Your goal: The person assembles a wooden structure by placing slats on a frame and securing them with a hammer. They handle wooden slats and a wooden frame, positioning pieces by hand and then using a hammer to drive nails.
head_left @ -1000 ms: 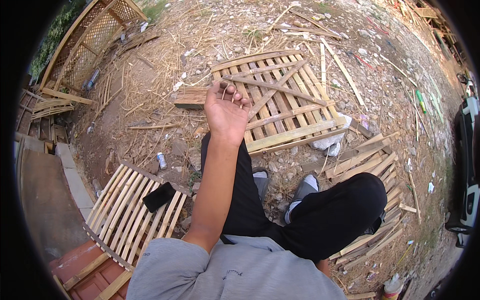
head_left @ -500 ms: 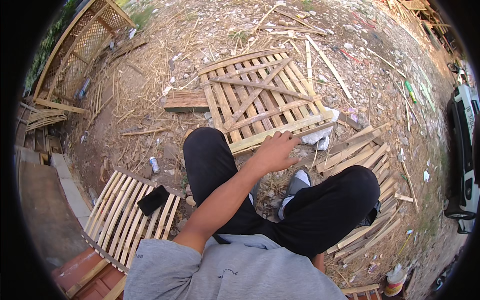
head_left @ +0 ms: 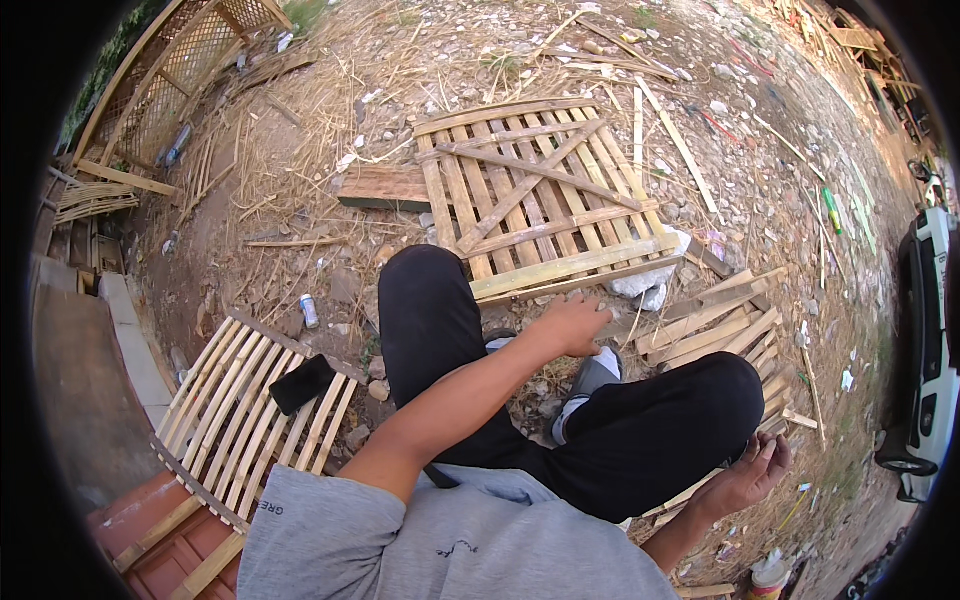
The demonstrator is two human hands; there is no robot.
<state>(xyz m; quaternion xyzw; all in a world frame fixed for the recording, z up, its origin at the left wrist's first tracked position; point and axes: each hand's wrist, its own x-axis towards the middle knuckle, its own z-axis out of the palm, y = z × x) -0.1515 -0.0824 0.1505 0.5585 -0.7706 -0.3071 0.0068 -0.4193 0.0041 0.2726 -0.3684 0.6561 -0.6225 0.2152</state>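
Observation:
My left hand (head_left: 578, 326) hovers just off the near edge of a wooden slatted panel (head_left: 560, 262), its fingers loosely bent and apart, with nothing visible in it. The panel lies on the ground past my knees, with vertical slats, cross rails and two crossed diagonal boards. Beside my right knee, my right hand (head_left: 750, 478) is raised with fingers curled together. Whatever it holds, if anything, is too small to make out. A stack of wooden slats (head_left: 715, 325) lies near that hand, partly hidden by my knee.
A black phone (head_left: 302, 385) rests on a second slatted panel (head_left: 225, 405) at my left. A can (head_left: 309, 311) and a thick plank (head_left: 385, 187) lie beyond it. Lattice panels (head_left: 185, 90) stand far left. A white car (head_left: 935, 350) is at the right edge, a bucket (head_left: 768, 578) lower right.
My left hand has drawn back from the panel's near edge toward me. My right hand has come into view beside my right knee. The view has shifted slightly.

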